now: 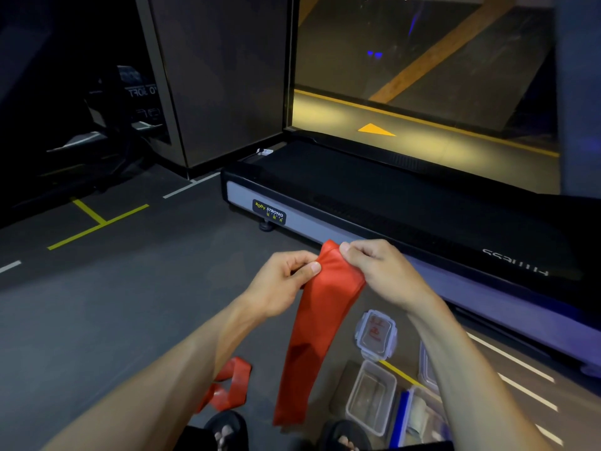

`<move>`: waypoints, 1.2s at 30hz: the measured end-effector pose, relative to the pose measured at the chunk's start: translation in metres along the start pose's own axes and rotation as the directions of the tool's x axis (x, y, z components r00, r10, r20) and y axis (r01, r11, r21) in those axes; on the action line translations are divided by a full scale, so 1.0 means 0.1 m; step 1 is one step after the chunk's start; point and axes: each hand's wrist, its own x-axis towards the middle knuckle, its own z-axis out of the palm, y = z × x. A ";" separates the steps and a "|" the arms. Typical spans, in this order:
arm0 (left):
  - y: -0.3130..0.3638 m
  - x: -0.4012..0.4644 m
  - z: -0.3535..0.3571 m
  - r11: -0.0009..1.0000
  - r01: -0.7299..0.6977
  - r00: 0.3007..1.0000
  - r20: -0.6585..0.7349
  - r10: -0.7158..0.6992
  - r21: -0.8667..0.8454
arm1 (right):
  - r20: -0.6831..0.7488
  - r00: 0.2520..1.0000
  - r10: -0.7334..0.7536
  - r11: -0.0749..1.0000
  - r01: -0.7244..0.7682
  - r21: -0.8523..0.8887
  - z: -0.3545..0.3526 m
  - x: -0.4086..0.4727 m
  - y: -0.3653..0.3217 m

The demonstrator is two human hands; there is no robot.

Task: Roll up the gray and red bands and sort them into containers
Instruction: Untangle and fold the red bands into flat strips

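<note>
Red band (320, 323) hangs from my two hands at centre frame, its top edge pinched between them and its tail reaching down toward my sandals. A second red band (227, 385) lies crumpled on the floor at lower left, beside my left forearm. Lower right, a clear open container (370, 397) sits just below a lidded container (376, 334); the treadmill (406, 203) edge runs close behind my knuckles, with bare dark floor to the left. My left hand (286, 281) pinches the band with thumb and fingers; my right hand (377, 271) grips its upper corner, fingers curled.
</note>
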 end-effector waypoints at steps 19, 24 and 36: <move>-0.02 0.00 0.01 0.996 -0.008 1.000 -0.009 0.007 -0.089 | 0.231 0.965 0.127 0.975 -0.164 0.149 0.04 -0.01 0.10; -0.02 0.00 0.01 0.997 0.000 0.999 -0.042 -0.003 -0.079 | 0.143 0.989 0.038 0.964 -0.073 0.255 0.06 -0.04 0.06; 0.08 -0.08 -0.03 0.988 -0.013 0.998 -0.069 0.002 -0.157 | -0.021 0.997 -0.076 0.986 0.079 0.146 0.08 -0.01 -0.02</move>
